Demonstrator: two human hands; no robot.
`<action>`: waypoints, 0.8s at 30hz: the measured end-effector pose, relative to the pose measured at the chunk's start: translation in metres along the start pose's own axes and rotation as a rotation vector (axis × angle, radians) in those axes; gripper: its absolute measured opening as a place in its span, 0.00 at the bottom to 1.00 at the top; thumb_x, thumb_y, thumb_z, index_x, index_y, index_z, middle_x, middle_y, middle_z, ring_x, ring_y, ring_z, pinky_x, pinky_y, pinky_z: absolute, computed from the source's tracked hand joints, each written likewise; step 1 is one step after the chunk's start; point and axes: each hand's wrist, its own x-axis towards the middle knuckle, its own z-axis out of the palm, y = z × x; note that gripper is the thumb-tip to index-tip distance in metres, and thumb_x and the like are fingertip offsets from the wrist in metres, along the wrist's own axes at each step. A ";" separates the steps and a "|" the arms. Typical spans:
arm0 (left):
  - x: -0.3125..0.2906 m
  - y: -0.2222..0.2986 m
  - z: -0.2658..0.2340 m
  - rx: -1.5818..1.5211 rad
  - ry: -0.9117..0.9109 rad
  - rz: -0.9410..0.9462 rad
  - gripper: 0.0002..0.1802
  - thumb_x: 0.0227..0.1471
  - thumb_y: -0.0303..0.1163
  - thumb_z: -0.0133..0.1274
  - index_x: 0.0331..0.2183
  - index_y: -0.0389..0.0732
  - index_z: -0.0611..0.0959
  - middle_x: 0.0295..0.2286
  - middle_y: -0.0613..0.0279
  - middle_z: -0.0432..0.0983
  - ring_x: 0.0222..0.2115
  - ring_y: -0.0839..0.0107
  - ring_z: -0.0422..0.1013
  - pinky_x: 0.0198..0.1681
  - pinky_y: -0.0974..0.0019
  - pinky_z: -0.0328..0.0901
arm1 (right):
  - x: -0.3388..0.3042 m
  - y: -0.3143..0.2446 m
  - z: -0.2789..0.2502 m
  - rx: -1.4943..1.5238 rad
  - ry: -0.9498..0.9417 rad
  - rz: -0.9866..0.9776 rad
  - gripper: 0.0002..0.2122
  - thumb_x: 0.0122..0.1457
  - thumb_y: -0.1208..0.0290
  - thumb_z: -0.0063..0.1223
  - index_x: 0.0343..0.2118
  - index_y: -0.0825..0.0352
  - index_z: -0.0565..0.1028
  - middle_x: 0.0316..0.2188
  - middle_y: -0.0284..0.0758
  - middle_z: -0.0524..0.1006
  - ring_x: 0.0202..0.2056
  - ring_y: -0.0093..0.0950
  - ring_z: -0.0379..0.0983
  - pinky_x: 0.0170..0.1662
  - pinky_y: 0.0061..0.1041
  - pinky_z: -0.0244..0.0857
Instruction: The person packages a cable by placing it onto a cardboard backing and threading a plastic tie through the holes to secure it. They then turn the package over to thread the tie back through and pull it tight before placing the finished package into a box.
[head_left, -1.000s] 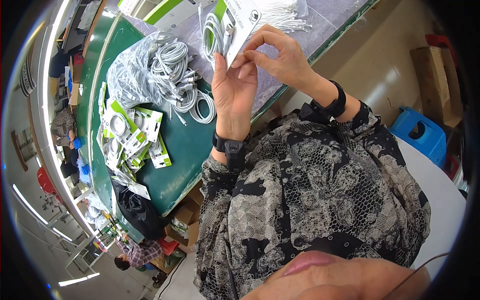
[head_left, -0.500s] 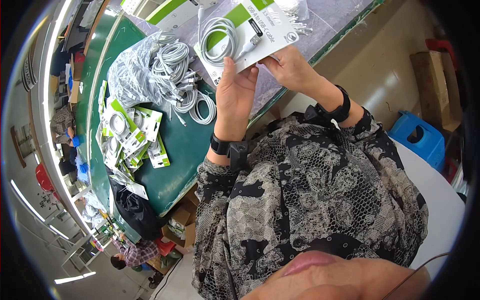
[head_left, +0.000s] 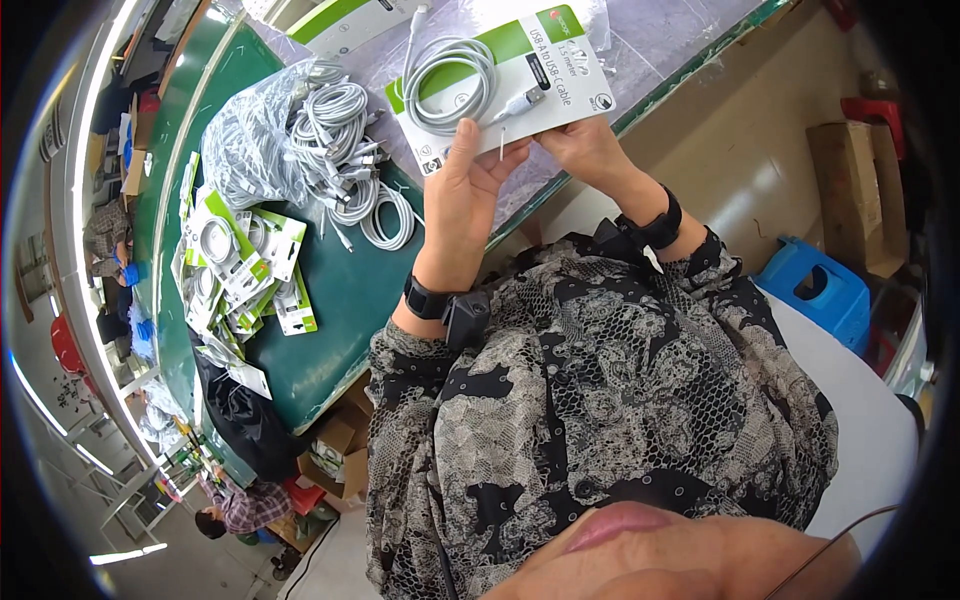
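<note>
A green-and-white backing card [head_left: 566, 62] is held up over the table, tilted, with a coiled white USB cable [head_left: 492, 76] lying on its front. My left hand [head_left: 462, 195] grips the card's lower edge, thumb in front on the coil and fingers behind. At the same edge, farther right, my right hand [head_left: 590, 150] is closed against the card; its fingertips are hidden behind it. A thin white strip [head_left: 502, 143] sticks out at the edge between the hands. Left of them, loose coiled white cables [head_left: 335, 120] spill from a clear plastic bag [head_left: 250, 130].
Several carded cables [head_left: 240, 262] are piled on the green tabletop [head_left: 330, 350]. Another green-and-white package [head_left: 345, 25] lies at the back, beside a clear bag [head_left: 590, 15]. On the floor at right stand a blue stool [head_left: 815, 295] and a cardboard box [head_left: 850, 190]. Other people work far left.
The card has tipped to show its front more fully and sits slightly lower. A thin white strip now shows at its lower edge. Both hands still hold the card.
</note>
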 end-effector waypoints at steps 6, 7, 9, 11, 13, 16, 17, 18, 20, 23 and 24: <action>0.007 0.000 -0.004 0.049 0.033 0.087 0.20 0.59 0.36 0.47 0.50 0.34 0.70 0.43 0.53 0.73 0.40 0.60 0.74 0.43 0.59 0.70 | -0.018 -0.014 -0.029 -0.429 -0.234 0.003 0.08 0.49 0.80 0.58 0.33 0.68 0.75 0.28 0.32 0.75 0.29 0.29 0.71 0.33 0.26 0.66; 0.007 -0.001 -0.006 0.060 0.033 0.096 0.20 0.59 0.36 0.47 0.50 0.34 0.70 0.43 0.53 0.73 0.40 0.60 0.74 0.43 0.59 0.70 | -0.019 -0.023 -0.028 -0.431 -0.239 0.007 0.08 0.49 0.80 0.58 0.33 0.68 0.75 0.28 0.32 0.75 0.29 0.29 0.71 0.33 0.26 0.66; 0.004 -0.005 -0.007 0.066 0.037 0.104 0.20 0.59 0.35 0.47 0.50 0.35 0.70 0.43 0.53 0.73 0.40 0.61 0.74 0.43 0.59 0.70 | -0.016 -0.043 -0.021 -0.540 -0.107 -0.331 0.08 0.47 0.78 0.59 0.32 0.66 0.75 0.29 0.31 0.74 0.29 0.29 0.70 0.34 0.26 0.65; 0.006 -0.007 -0.005 0.037 -0.007 0.063 0.20 0.59 0.35 0.47 0.50 0.35 0.70 0.44 0.54 0.73 0.40 0.61 0.73 0.43 0.58 0.71 | -0.011 -0.048 -0.017 -0.609 -0.033 -0.499 0.09 0.46 0.77 0.60 0.32 0.64 0.75 0.29 0.31 0.74 0.29 0.30 0.70 0.34 0.26 0.64; 0.007 -0.008 -0.002 0.019 -0.033 0.043 0.20 0.59 0.35 0.47 0.50 0.35 0.70 0.44 0.55 0.73 0.40 0.62 0.73 0.43 0.58 0.71 | -0.003 -0.044 -0.014 -0.700 -0.055 -0.552 0.09 0.45 0.77 0.59 0.31 0.62 0.75 0.31 0.29 0.74 0.31 0.28 0.69 0.36 0.26 0.62; 0.003 -0.011 0.000 0.001 -0.034 0.042 0.19 0.59 0.32 0.47 0.50 0.34 0.69 0.43 0.55 0.72 0.40 0.63 0.73 0.42 0.58 0.72 | 0.001 -0.042 -0.013 -0.721 -0.075 -0.601 0.09 0.44 0.78 0.58 0.31 0.62 0.75 0.32 0.29 0.74 0.32 0.27 0.69 0.36 0.25 0.61; 0.002 -0.012 -0.001 -0.002 -0.031 0.047 0.19 0.59 0.32 0.47 0.50 0.34 0.69 0.43 0.55 0.72 0.40 0.63 0.73 0.42 0.58 0.72 | 0.002 -0.042 -0.012 -0.701 -0.078 -0.618 0.09 0.44 0.78 0.58 0.31 0.62 0.74 0.33 0.29 0.74 0.32 0.27 0.68 0.36 0.25 0.60; 0.002 -0.014 -0.002 0.022 -0.033 0.081 0.19 0.59 0.31 0.47 0.50 0.33 0.69 0.43 0.54 0.72 0.40 0.63 0.73 0.42 0.58 0.72 | 0.004 -0.042 -0.011 -0.682 -0.080 -0.635 0.09 0.44 0.78 0.57 0.31 0.62 0.74 0.34 0.29 0.75 0.33 0.27 0.68 0.37 0.24 0.60; 0.002 -0.015 -0.003 0.072 -0.040 0.145 0.18 0.58 0.28 0.48 0.49 0.32 0.69 0.42 0.53 0.72 0.40 0.63 0.73 0.42 0.58 0.73 | 0.009 -0.041 -0.008 -0.703 -0.090 -0.635 0.09 0.44 0.79 0.57 0.30 0.62 0.74 0.35 0.29 0.75 0.33 0.27 0.68 0.37 0.25 0.60; 0.001 -0.012 -0.003 0.050 -0.048 0.207 0.18 0.57 0.26 0.48 0.49 0.31 0.69 0.42 0.52 0.72 0.39 0.63 0.73 0.43 0.59 0.73 | 0.015 -0.040 -0.005 -0.753 -0.099 -0.630 0.08 0.45 0.80 0.56 0.29 0.63 0.74 0.37 0.29 0.76 0.33 0.28 0.68 0.37 0.25 0.61; 0.001 -0.010 -0.003 0.040 -0.052 0.237 0.18 0.57 0.25 0.49 0.48 0.31 0.69 0.41 0.52 0.72 0.39 0.63 0.74 0.43 0.59 0.73 | 0.014 -0.039 -0.006 -0.737 -0.086 -0.623 0.08 0.45 0.80 0.56 0.29 0.63 0.73 0.38 0.30 0.76 0.33 0.29 0.69 0.37 0.26 0.62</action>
